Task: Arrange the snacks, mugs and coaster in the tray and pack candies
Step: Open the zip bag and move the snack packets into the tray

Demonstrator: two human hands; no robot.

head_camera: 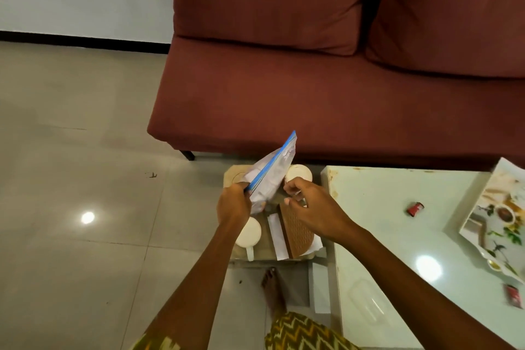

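Near the lower middle of the frame, the left hand (233, 203) has its grip closed on the lower end of a clear zip bag (271, 176) with a blue seal strip, which slants up toward the sofa (312, 99) filling the upper right. The right hand (311, 207) is just beside the bag's right edge, its fingertips (287, 185) pinched narrow; whether they hold a candy or the bag's edge cannot be told. Below both hands lies a tan tray (228, 176) on a low stand left of the pale surface (397, 221). In the tray a white mug (250, 233) stands at the lower left, partly under the left forearm, and a second white mug (299, 172) shows at the upper right behind the bag. A brown patterned snack pack (295, 231) lies in the tray's right half, with a white packet (277, 236) just beside it on the left. On the surface, a red candy (415, 208) lies well apart from the tray, near a floral plate (500, 221) at the right edge, and another red candy (514, 295) sits at the lower right, below that plate. A clear lid (366, 301) rests on the surface near the bottom.
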